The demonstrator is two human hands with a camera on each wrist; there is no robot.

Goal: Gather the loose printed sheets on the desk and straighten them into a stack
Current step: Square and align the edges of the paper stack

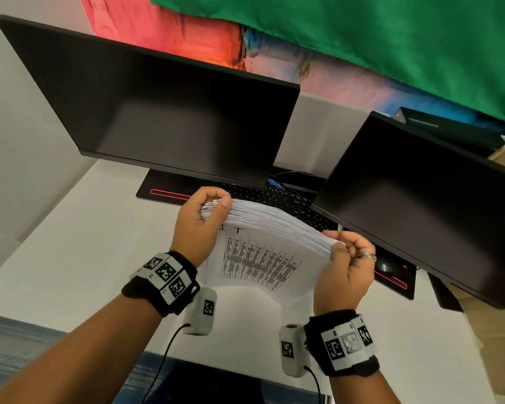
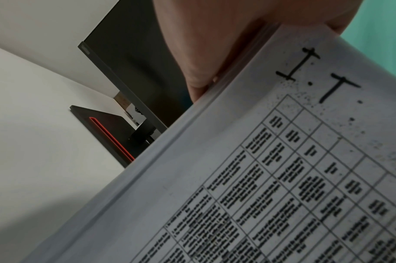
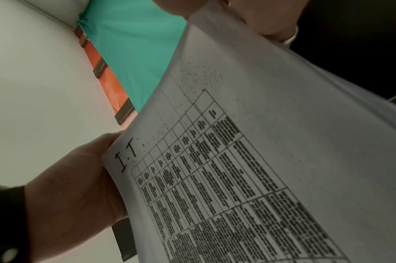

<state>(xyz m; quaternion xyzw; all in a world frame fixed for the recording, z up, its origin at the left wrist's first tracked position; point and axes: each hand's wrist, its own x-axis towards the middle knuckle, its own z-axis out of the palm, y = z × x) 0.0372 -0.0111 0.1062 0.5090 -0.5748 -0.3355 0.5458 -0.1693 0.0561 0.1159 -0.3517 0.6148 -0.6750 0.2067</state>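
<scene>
Paper stack of printed sheets [image 1: 270,243] held upright above the white tabletop [image 1: 70,252], left hand [image 1: 200,225] and right hand [image 1: 346,269] each in a curled grip on opposite top corners (bowed between them): loosening could spill sheets.

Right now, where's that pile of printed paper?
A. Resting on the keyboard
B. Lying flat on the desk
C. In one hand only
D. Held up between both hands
D: the left hand and right hand each grip an end of the paper stack, raised above the desk.
</scene>
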